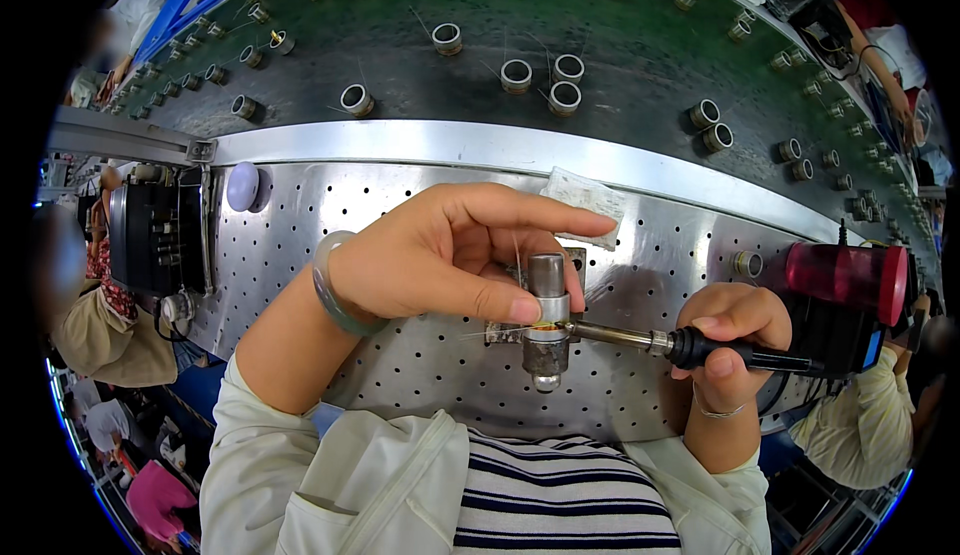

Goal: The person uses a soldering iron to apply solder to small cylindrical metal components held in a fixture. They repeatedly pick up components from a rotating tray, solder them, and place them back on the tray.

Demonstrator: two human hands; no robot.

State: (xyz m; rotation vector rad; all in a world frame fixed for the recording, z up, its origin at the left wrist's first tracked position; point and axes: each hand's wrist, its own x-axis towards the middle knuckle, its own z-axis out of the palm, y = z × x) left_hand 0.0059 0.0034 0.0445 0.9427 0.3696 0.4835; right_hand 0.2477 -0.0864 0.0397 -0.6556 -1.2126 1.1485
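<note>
In front of me a metal ring (553, 307) with a strip of copper-coloured winding at its lower edge sits around a steel post (546, 273) on a small fixture. My left hand (455, 250) pinches this ring, thumb at its left and a finger behind it at the right, while the index finger stretches out above. The black handle of a soldering iron (690, 347) lies in the grip of my right hand (738, 340). Its tip meets the right side of the ring by the copper strip. Fine wires stick out to the left; the fixture's base is partly hidden.
Past the perforated metal worktop (300, 245) runs a green belt (420, 85) carrying several metal rings with thin wires. A white pad (585, 200) lies beyond my left hand. A pink cylinder (850, 277) stands right, a lilac round object (242, 187) left. Other people sit at both sides.
</note>
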